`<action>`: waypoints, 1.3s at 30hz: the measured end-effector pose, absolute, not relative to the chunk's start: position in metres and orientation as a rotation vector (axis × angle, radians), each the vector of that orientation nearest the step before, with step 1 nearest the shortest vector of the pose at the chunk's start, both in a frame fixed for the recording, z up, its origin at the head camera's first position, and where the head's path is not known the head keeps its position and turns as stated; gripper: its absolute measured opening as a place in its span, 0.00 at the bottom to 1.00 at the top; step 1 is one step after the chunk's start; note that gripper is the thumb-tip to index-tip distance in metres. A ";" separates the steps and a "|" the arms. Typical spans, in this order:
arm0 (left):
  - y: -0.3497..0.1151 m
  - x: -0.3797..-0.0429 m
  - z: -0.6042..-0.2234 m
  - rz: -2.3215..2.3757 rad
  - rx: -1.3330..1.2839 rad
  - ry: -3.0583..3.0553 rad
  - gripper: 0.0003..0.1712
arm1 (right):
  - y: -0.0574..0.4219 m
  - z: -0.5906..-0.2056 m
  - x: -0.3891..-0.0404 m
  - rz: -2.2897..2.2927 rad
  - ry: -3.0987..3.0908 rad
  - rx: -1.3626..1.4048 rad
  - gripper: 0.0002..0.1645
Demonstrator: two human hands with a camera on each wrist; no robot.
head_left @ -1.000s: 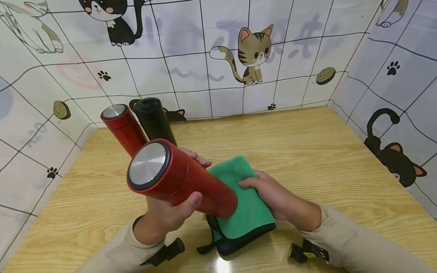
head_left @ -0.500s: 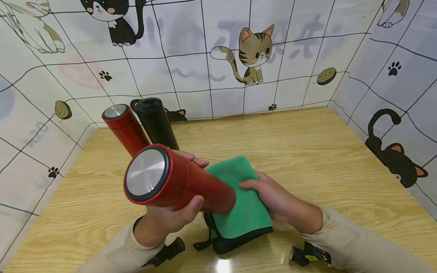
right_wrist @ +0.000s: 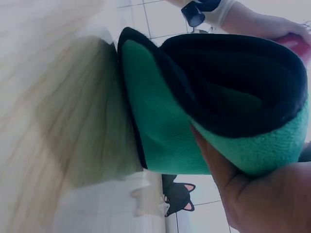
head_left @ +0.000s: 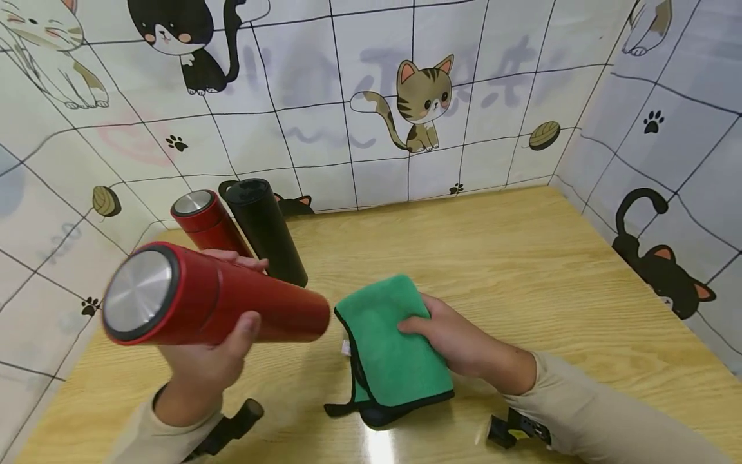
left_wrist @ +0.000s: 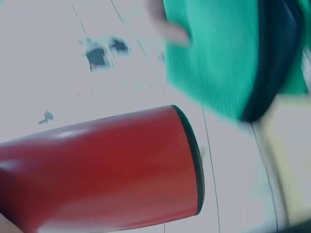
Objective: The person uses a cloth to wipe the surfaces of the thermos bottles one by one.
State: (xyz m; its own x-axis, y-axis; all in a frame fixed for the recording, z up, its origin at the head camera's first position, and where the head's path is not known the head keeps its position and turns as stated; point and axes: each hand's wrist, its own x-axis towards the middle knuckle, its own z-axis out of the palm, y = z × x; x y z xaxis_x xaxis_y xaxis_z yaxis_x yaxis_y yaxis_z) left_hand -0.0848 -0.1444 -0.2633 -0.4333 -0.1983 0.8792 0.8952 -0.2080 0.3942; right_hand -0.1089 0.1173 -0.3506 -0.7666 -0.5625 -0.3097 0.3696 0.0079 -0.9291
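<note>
My left hand (head_left: 211, 361) grips a large red thermos (head_left: 232, 299) with a brushed-metal cap, tilted so the cap faces up and left. In the left wrist view the far end of the thermos (left_wrist: 121, 165) shows a dark rim, apart from the cloth. A folded green cloth (head_left: 394, 354) with black edging is pinched in my right hand (head_left: 458, 338), thumb on its upper face. The right wrist view has the cloth (right_wrist: 165, 121) folded in a loop over the table, with the right hand (right_wrist: 267, 199) curled under it.
A smaller red thermos (head_left: 211, 225) and a black tumbler (head_left: 266, 232) stand at the table's back left, partly behind the held thermos. A wood-grain table (head_left: 464, 251) lies below. Cat-print curtains (head_left: 324, 84) enclose the back and both sides.
My left hand has moved left with the large red thermos, off the green cloth it was against. The right hand and cloth have hardly moved. The view has shifted slightly.
</note>
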 end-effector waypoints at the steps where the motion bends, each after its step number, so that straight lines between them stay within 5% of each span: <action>1: -0.154 -0.086 -0.260 -1.751 -0.855 -1.202 0.33 | 0.117 -0.351 -0.110 -1.814 1.660 -0.212 0.35; 8: -0.234 -0.100 -0.252 -1.611 -0.435 -1.311 0.44 | 0.128 -0.355 -0.126 -1.623 2.005 -0.376 0.31; 15: -0.298 -0.133 -0.283 -1.540 -0.155 -1.570 0.47 | 0.141 -0.360 -0.142 -1.332 2.406 -0.412 0.24; 20: -0.322 -0.158 -0.311 -1.593 0.131 -1.752 0.48 | 0.145 -0.366 -0.144 -1.073 2.548 -0.521 0.32; 39: -0.329 -0.201 -0.328 -1.631 0.148 -1.903 0.46 | 0.149 -0.365 -0.146 -0.736 2.586 -0.724 0.17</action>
